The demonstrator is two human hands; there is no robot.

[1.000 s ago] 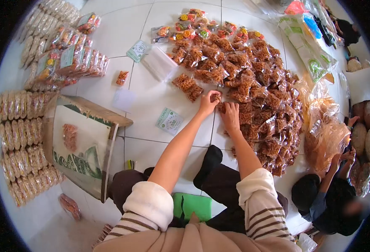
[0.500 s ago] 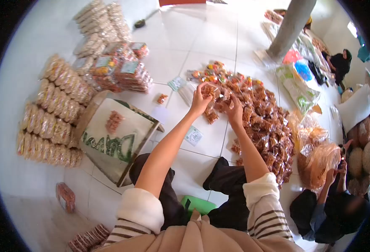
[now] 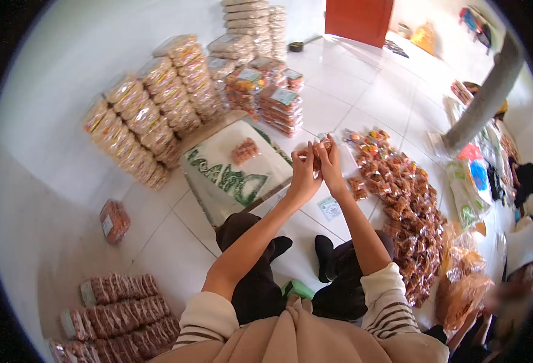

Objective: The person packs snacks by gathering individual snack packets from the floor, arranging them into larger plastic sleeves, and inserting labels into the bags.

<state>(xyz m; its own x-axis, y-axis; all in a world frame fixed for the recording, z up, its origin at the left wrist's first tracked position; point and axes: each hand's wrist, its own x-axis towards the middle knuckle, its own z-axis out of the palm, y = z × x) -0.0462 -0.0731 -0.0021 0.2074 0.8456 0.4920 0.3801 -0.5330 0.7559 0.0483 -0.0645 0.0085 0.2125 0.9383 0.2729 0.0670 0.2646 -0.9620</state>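
My left hand (image 3: 304,178) and my right hand (image 3: 332,166) are close together in front of me, both closed around small clear packets of brown snacks (image 3: 316,156). The fingers hide part of the packets. Just left of my hands stands a low box with a white and green top (image 3: 221,169), and one snack packet (image 3: 245,151) lies on it. Right of my hands, a large pile of snack packets (image 3: 408,218) covers the floor. A printed card (image 3: 329,208) lies on the tiles below my hands.
Stacked packs of pale snacks (image 3: 139,115) line the wall at left. Labelled packs (image 3: 280,106) stand behind the box. Brown packs (image 3: 118,308) lie at lower left. A grey pillar (image 3: 484,97), plastic bags (image 3: 463,296) and another person's arms (image 3: 469,327) are at right.
My hands have lifted from the pile and moved left towards the box with packets between them. The camera view has turned left, showing more wall and a red door.
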